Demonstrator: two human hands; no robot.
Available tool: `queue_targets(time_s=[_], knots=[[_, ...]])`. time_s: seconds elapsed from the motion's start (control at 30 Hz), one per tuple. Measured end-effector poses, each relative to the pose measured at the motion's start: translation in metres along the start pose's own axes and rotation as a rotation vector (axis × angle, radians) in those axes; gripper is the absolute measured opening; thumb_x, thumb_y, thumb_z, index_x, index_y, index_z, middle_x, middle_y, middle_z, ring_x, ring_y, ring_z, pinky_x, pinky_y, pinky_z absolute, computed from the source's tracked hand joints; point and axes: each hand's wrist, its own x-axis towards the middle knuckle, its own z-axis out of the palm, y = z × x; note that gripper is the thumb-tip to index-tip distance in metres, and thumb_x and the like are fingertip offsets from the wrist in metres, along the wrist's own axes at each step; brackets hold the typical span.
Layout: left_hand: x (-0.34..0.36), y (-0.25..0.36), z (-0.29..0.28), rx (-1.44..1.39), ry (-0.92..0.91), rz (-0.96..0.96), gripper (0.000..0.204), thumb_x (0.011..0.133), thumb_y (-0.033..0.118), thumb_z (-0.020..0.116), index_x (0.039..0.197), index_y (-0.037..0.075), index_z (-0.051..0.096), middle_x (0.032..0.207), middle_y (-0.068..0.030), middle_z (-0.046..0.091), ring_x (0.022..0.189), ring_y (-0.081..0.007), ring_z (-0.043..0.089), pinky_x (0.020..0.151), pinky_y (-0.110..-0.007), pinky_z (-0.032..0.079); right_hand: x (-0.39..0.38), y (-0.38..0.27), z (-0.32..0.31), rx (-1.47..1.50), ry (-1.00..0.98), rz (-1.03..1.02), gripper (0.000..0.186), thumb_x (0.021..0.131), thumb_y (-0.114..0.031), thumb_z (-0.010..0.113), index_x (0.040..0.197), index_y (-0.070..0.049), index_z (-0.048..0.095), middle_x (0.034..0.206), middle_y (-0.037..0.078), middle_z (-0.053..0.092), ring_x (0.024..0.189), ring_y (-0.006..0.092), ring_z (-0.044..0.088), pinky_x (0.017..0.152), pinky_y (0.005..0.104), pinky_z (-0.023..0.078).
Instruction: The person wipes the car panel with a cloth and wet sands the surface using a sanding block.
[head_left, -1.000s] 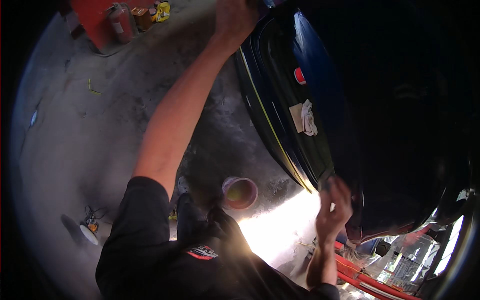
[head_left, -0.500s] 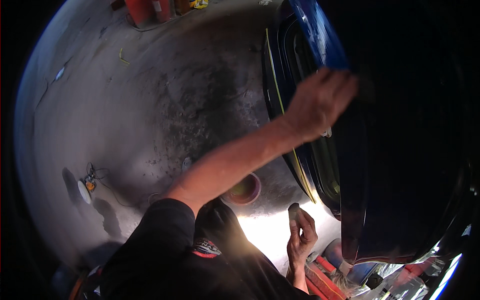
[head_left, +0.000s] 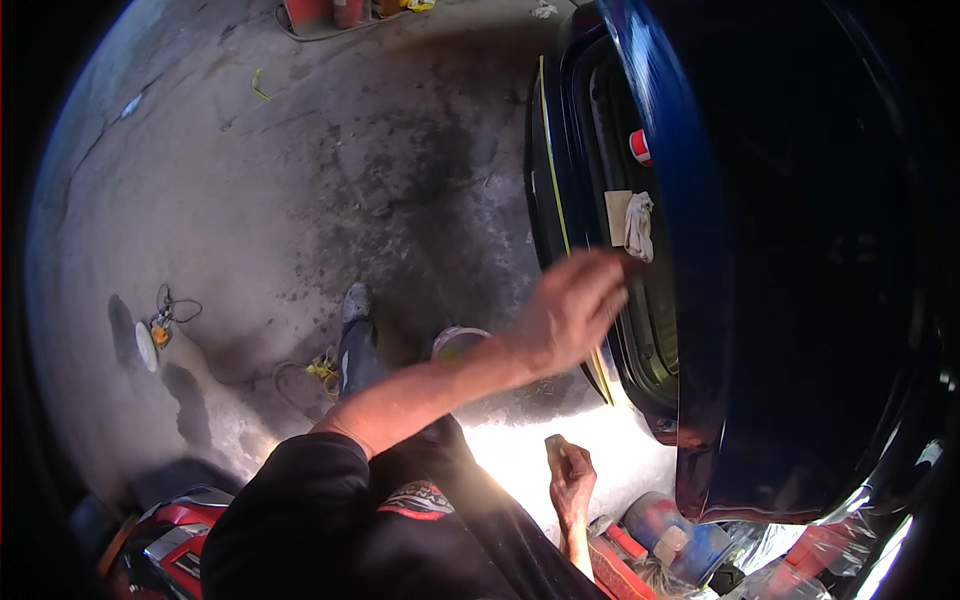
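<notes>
My left hand is stretched across to the edge of a dark blue car's raised panel and its channelled opening. Its fingers are curled together and smeared by motion. A dark patch shows at their tips, too blurred to name. Lower down, my right hand pinches a small dark block between thumb and fingers, over brightly lit floor. Just beyond my left fingertips, a crumpled white cloth lies in the channel beside a tan sheet. A red and white can is farther along.
Yellow tape lines the car's edge. A bucket stands behind my left forearm. On the floor at left lies a corded tool with a white disc. Tins and clear plastic crowd the lower right. Red containers stand at the far side.
My left hand has drawn back from the blue panel, toward me and left, uncovering the cloth and can. My right hand, still pinching the block, appears lower and farther left.
</notes>
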Motion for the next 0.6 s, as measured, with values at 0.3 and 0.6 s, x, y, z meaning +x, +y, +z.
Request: queue_targets(time_s=[0.3, 0.6], knots=[[0.248, -0.097, -0.084, 0.345, 0.501, 0.299, 0.036, 0.086, 0.002, 0.076, 0.121, -0.003, 0.071, 0.116, -0.0224, 0.074, 0.103, -0.0432, 0.072, 0.088, -0.051, 0.058, 0.003, -0.062, 0.038, 0.133, 0.039, 0.103, 0.026, 0.101, -0.014, 0.079, 0.125, -0.004, 0.079, 0.12, 0.013, 0.072, 0.103, 0.0199, 0.069, 0.088, 0.0326, 0.056], [0.264, -0.141, -0.026, 0.339, 0.286, 0.487, 0.048, 0.081, -0.002, 0.073, 0.129, -0.001, 0.067, 0.123, -0.0204, 0.071, 0.107, -0.0422, 0.068, 0.093, -0.05, 0.059, 0.038, -0.145, 0.053, 0.201, 0.073, 0.186, 0.027, 0.099, -0.01, 0.081, 0.125, -0.004, 0.079, 0.123, 0.014, 0.073, 0.107, 0.0207, 0.071, 0.088, 0.033, 0.057]])
